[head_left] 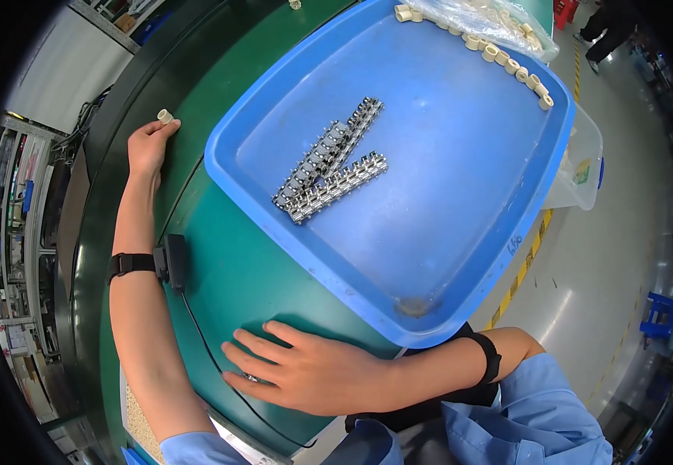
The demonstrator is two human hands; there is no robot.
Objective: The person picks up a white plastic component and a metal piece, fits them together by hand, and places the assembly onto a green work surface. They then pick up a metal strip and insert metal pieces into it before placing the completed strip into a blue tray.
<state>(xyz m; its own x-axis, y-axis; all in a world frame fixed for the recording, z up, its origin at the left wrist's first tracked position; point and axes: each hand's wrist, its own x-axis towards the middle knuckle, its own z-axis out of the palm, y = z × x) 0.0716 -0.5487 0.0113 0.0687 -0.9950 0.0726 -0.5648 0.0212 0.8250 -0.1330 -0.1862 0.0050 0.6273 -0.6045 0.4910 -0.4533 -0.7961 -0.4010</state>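
Note:
My left hand (149, 147) reaches far out on the left, its fingertips pinching a short beige tube-shaped piece (165, 116) over the green work surface. Near the front edge, my right hand (313, 373) rests palm down with its fingers spread. A small shiny metal bit (252, 378) shows between two of those fingers; I cannot tell what it is. Beyond the right hand stands a large blue plastic tray (313, 271). Several toothed metal strips (336, 186) lie crossed in its left part, and a row of beige tube pieces (491, 53) lines its far right rim.
A clear plastic bag (499, 27) with more beige pieces lies over the tray's far edge. Right of the tray is a translucent bin (584, 159). A black cable (205, 333) runs from the box on my left forearm across the green table (228, 287). Another person (604, 35) stands far right.

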